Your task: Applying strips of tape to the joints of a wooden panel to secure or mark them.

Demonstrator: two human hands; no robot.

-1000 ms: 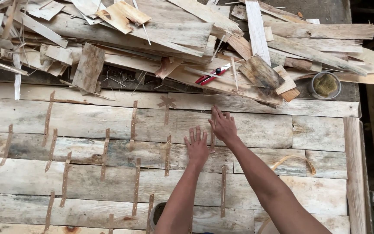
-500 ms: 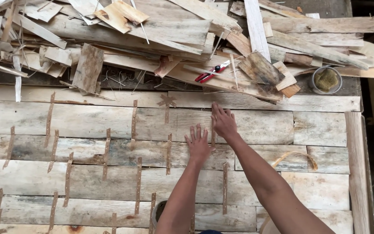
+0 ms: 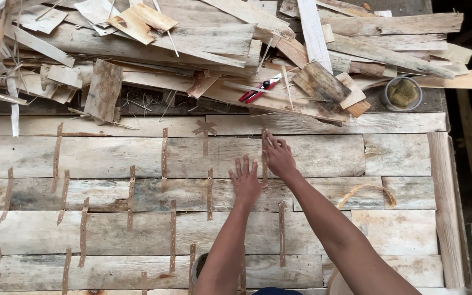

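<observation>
A flat panel of pale wooden boards (image 3: pixel 110 158) lies side by side under me, joined by several short brown strips (image 3: pixel 164 158) stuck across the seams. My left hand (image 3: pixel 245 181) rests flat on the boards with fingers spread. My right hand (image 3: pixel 277 154) lies just beyond it, palm down, fingers on a vertical brown strip (image 3: pixel 264 164) between the two hands. Neither hand holds anything.
A heap of wood scraps and veneer offcuts (image 3: pixel 203 49) fills the far side. Red-handled cutters (image 3: pixel 258 90) lie on the heap. A small round tin (image 3: pixel 403 93) sits at the far right. A curled strip (image 3: pixel 364 191) lies on the boards to the right.
Both hands stay on the same spot of the panel; the right hand's fingers have shifted slightly along the strip. The view has drifted a little.
</observation>
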